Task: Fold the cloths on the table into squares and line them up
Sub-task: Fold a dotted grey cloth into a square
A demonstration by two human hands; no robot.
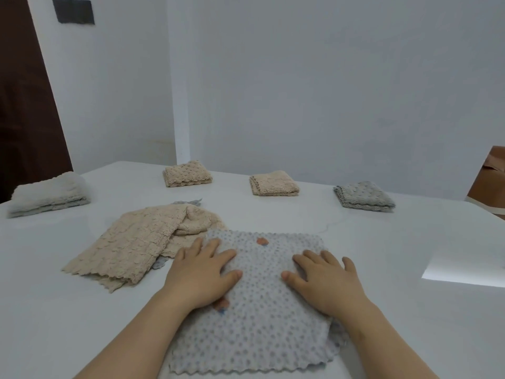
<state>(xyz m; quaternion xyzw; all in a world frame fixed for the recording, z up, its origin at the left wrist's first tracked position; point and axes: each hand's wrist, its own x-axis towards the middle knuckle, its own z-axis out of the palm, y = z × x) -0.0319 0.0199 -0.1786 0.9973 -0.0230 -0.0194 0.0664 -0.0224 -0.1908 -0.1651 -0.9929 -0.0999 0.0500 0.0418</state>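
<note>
**Palms down, nothing gripped**

We note the left hand [200, 274] and the right hand [326, 280] resting flat on the dotted grey cloth [259, 324]. The fingers are straight and spread and clasp nothing.

This cloth lies on the near middle of the white table [410, 269]. It is doubled over, and a lower layer peeks out at its near right corner. We count 2 orange marks on it: 1 by the far edge, 1 beside the left wrist.

Touching its far left corner is a crumpled beige cloth [142, 244], unfolded, with a blue-grey scrap [159, 262] showing beneath.

Along the far side, 3 folded squares sit in a row, well apart:
- left beige square [188, 174]
- middle beige square [274, 183]
- grey square [364, 196]

At the far left lies a folded white cloth [47, 194]. A brown box [489, 181] shows at the right edge of view.
</note>
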